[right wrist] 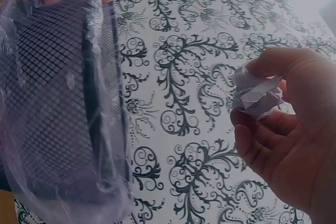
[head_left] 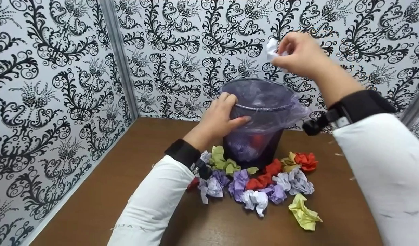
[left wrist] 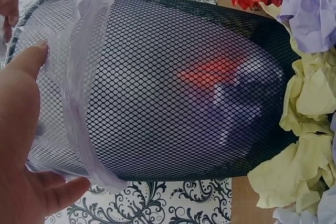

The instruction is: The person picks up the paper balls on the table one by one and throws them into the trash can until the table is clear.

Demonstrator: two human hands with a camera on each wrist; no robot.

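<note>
Two hands are at work around the mesh bin. The right hand pinches a crumpled white paper ball between curled fingertips and thumb, gripped tight with no gap showing. That ball hangs above the bin's open mouth and toward its far right rim, well clear of the plastic liner; the opening lies below and slightly left of the fingers. The left hand grips the bin's near left rim, fingers folded over the edge onto the liner and thumb pressed on the outside mesh, so it is the nearer hand to the bin. Through the mesh, red and pale paper lie at the bin's bottom. More crumpled paper balls in green, purple, red, white and yellow lie on the brown table just in front of the bin's base.
</note>
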